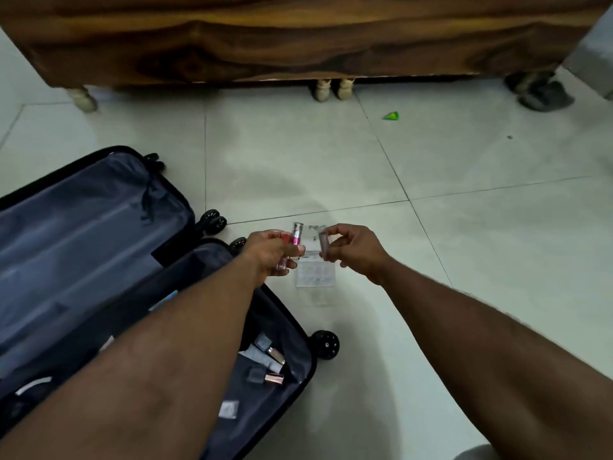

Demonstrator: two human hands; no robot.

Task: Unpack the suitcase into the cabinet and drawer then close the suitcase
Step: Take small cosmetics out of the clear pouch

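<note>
Both hands hover over the floor beside the open suitcase [99, 260] — the left hand [272, 252] grips a pink tube [295, 237], the right hand [351, 249] pinches a clear pouch [315, 270], fingers clamped, probably gathering cosmetics for the wooden cabinet [265, 38] — more remain inside.

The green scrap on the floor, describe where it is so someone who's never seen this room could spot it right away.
Start at the long dark wooden cabinet along the top of the view and find its two pale middle legs. The green scrap lies on the white tiled floor just right of and below them. It is the only bright green thing in view, small and wedge-shaped.
</note>
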